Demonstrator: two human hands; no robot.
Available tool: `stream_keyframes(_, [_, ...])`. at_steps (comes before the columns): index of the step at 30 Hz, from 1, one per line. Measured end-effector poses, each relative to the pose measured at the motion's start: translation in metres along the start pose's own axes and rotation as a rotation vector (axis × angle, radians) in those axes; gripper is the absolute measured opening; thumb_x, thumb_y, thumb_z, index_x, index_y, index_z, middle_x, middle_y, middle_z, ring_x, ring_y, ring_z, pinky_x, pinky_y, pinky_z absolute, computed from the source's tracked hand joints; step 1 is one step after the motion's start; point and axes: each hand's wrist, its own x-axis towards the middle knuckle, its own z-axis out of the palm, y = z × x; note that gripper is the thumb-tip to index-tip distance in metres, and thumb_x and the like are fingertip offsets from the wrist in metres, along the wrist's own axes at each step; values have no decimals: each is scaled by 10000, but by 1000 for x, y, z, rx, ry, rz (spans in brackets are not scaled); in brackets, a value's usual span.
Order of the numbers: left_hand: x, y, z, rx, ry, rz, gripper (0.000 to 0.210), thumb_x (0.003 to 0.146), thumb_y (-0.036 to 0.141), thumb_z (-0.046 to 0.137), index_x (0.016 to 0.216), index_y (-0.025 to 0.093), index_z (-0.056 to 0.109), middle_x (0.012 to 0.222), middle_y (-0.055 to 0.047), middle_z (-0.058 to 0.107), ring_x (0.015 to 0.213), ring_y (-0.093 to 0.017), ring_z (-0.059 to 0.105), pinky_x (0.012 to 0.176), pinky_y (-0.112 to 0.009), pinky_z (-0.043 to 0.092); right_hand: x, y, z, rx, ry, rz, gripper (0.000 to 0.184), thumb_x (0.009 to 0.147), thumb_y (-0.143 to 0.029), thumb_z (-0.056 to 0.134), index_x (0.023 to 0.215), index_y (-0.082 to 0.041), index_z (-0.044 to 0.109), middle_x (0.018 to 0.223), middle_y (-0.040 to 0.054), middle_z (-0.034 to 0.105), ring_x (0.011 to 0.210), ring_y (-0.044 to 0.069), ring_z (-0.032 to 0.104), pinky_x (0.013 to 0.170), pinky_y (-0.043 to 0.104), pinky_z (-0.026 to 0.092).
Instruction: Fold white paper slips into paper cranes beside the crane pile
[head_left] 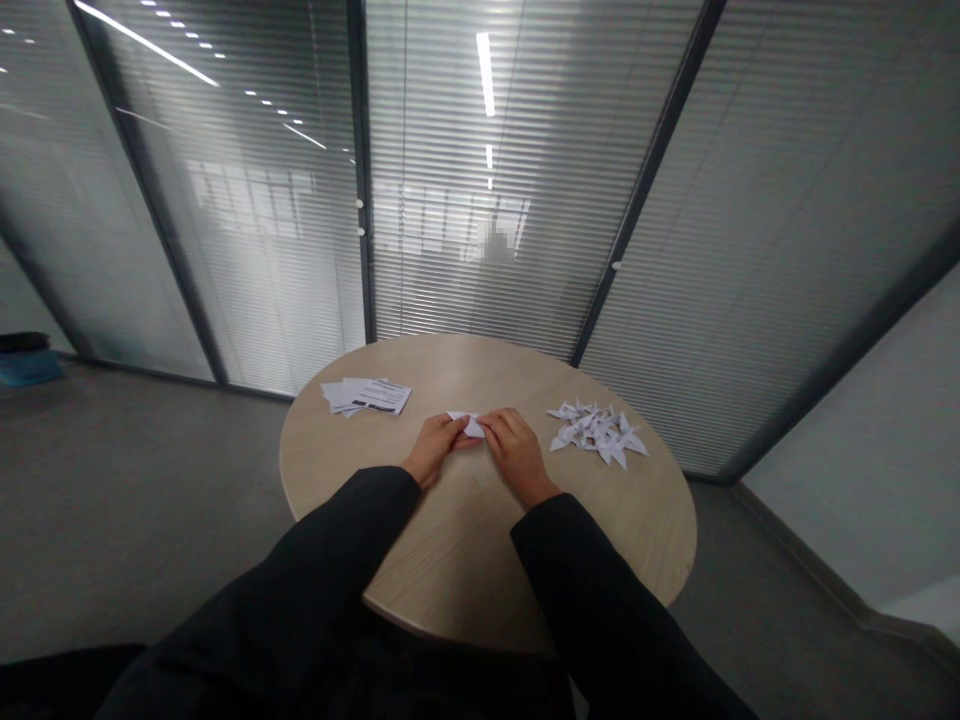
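Over the middle of the round table, a small folded piece of white paper (pixel 472 427) is between my two hands. My left hand (pixel 438 446) grips its left side, with the thumb lying over the paper. On the right side, the fingers of my right hand (pixel 516 450) pinch the paper's edge. Part of the paper is hidden behind the fingers. To the right of my right hand lies a pile of white folded paper cranes (pixel 598 430). Left of my hands are several flat sheets of printed paper (pixel 371 394), loosely overlapped.
The light wooden round table (pixel 457 560) stands close to a glass partition with blinds (pixel 487 270). A blue container with a dark top (pixel 28 362) sits on the grey floor at far left. A white wall (pixel 870 450) is at the right.
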Motion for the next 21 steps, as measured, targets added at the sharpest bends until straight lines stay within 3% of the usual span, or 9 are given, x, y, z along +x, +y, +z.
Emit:
stream_keyframes(5, [0, 1, 0, -69, 11, -25, 194, 708, 256, 719, 742, 83, 637, 734, -68, 672, 692, -138, 637, 793, -310, 531, -1, 3, 1, 35, -7, -10, 265, 923, -185, 421, 1014, -217, 668, 886, 85, 614, 872, 217, 550, 791, 357, 477])
stream_keyframes(14, [0, 1, -3, -58, -11, 52, 318, 632, 320, 791, 771, 67, 659, 776, -84, 688, 744, -148, 634, 808, -309, 510, -1, -1, 5, 38, -20, -34, 285, 897, -146, 441, 1043, -217, 675, 941, 100, 615, 906, 221, 550, 794, 358, 488])
stream_keyframes(17, [1, 2, -5, -36, 0, 79, 349, 618, 351, 793, 784, 73, 662, 783, -88, 694, 753, -158, 637, 814, -321, 500, -1, -3, 7, 138, 72, 87, 257, 893, -187, 459, 1041, -210, 668, 919, 91, 609, 893, 209, 562, 812, 364, 492])
stream_keyframes(21, [3, 3, -6, 21, 41, 82, 381, 585, 390, 802, 779, 85, 680, 774, -84, 700, 757, -167, 637, 823, -327, 484, -1, 1, 12, 343, 180, 377, 257, 875, -319, 500, 1028, -167, 639, 939, 99, 630, 857, 203, 601, 743, 343, 510])
